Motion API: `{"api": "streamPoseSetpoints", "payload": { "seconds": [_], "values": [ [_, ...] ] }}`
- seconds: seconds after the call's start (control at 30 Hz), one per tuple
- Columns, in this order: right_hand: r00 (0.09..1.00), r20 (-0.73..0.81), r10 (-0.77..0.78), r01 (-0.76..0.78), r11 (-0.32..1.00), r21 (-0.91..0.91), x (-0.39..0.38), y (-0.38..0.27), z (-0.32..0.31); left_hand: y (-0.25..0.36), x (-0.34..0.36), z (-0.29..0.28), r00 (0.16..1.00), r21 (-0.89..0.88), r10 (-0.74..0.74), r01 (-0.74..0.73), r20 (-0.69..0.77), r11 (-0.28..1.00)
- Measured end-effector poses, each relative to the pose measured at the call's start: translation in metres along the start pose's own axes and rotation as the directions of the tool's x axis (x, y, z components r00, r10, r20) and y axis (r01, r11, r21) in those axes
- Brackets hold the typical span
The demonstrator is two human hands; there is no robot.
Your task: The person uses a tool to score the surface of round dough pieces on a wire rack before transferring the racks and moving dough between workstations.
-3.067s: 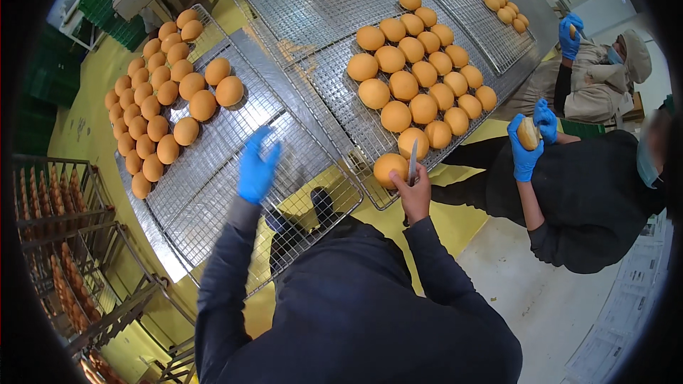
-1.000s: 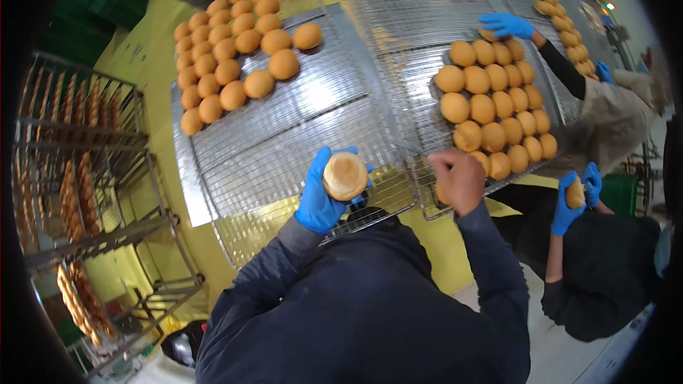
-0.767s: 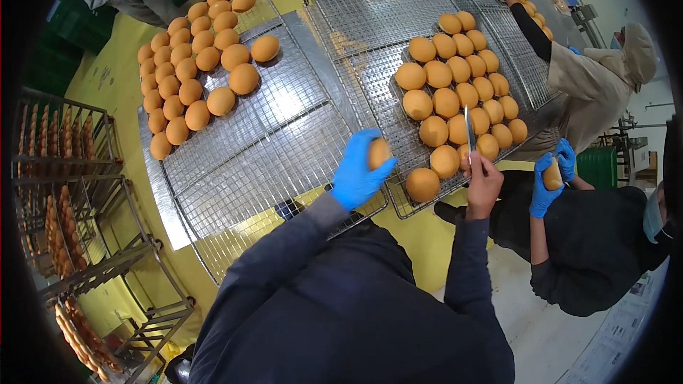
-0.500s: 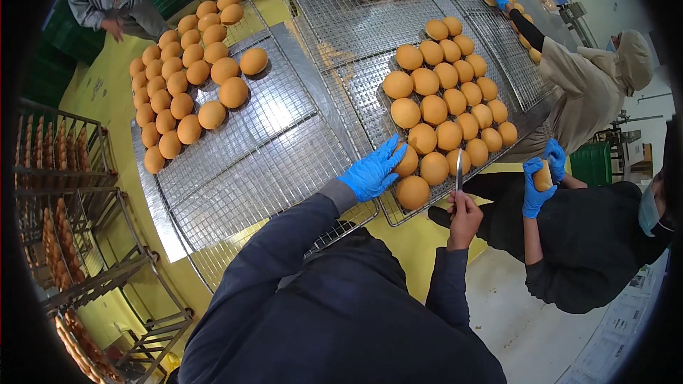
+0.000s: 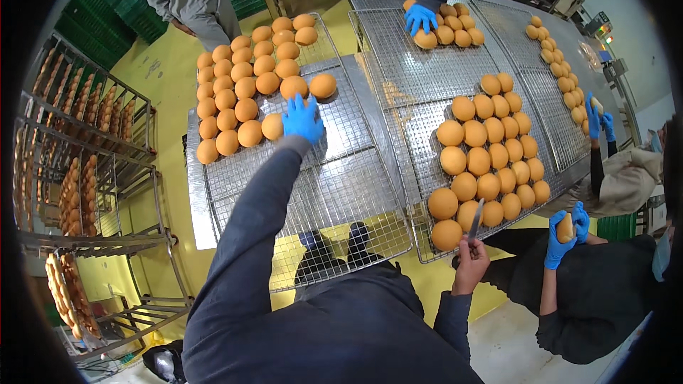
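The blue-gloved left hand [image 5: 304,122] has reached round brown buns [image 5: 245,87] on the silver wire rack [image 5: 334,188], its grip hidden. Right of the rack, the bare right hand [image 5: 471,267] grips a silver knife [image 5: 476,220].

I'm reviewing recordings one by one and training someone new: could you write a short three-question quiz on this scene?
1. What does the right hand hold?
2. True or false: the left hand is bare.
3. Fill in: the left hand is over the left wire rack, beside round, golden-brown ____.

Key:
1. A knife, blade angled away from the person.
2. False; it wears a blue glove.
3. Buns.
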State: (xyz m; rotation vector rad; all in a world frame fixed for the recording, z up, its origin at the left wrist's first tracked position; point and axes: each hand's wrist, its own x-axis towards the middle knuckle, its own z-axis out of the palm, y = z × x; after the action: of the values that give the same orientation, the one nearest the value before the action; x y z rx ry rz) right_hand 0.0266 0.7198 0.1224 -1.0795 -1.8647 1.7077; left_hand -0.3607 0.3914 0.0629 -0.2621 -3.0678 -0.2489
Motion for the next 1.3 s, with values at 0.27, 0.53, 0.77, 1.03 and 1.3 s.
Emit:
{"api": "streamPoseSetpoints", "payload": {
  "seconds": [0.27,0.53,0.77,1.03,1.3],
  "values": [
    [0.943,0.322,-0.089,0.093,0.996,0.001,-0.014,-0.030,0.047,0.032,-0.161,0.002,0.995,-0.841,0.063,-0.096,-0.073,0.533],
    [0.766,0.532,-0.360,0.516,0.838,-0.176,-0.044,-0.069,0.124,0.073,-0.220,-0.089,0.878,-0.492,0.195,0.415,0.437,-0.765],
    [0.626,0.667,-0.403,0.695,0.676,-0.244,-0.029,-0.111,0.133,0.074,-0.239,-0.078,0.855,-0.627,0.030,0.404,0.518,-0.666],
    [0.468,0.752,-0.464,0.775,0.625,-0.096,-0.042,-0.117,0.124,0.082,-0.242,-0.091,0.836,-0.574,0.041,0.411,0.548,-0.708],
    [0.507,0.724,-0.467,0.739,0.668,-0.086,-0.042,-0.128,0.108,0.071,-0.225,-0.092,0.796,-0.553,-0.045,0.378,0.604,-0.743]
  ]
}}
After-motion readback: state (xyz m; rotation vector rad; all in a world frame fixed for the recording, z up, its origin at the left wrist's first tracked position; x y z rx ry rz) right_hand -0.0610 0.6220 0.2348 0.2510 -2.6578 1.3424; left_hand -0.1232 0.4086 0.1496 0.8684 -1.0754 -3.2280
